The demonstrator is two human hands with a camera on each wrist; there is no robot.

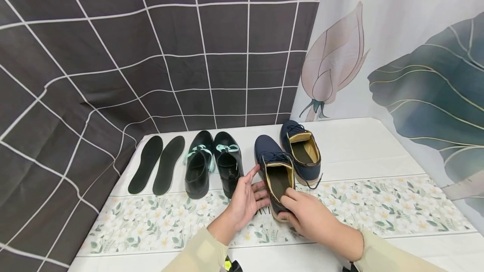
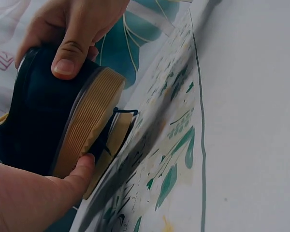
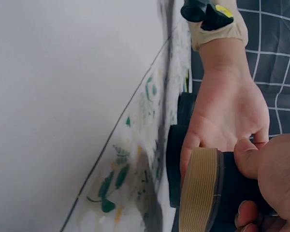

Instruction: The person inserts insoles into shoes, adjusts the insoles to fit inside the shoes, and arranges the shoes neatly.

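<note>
The left navy lace-up shoe (image 1: 266, 148) has a tan ribbed sole (image 2: 94, 118) and a dark insole (image 1: 278, 181) inside. My right hand (image 1: 311, 217) grips its heel, thumb on the outer back and fingers curled over the collar. Alongside the shoe's left side lies my left hand (image 1: 243, 200), palm turned up with fingers extended. In the left wrist view its thumb or finger (image 2: 82, 176) is right at the sole's edge. The other navy shoe (image 1: 311, 171) stands just to the right, laces trailing on the cloth.
Black shoes (image 1: 197, 184) with mint laces stand left of my hands. Two dark insoles (image 1: 145, 167) lie flat farther left. A floral-banded white cloth (image 1: 363, 146) covers the table. Behind hang a dark grid curtain (image 1: 227, 70) and a white curtain with leaf prints (image 1: 340, 95).
</note>
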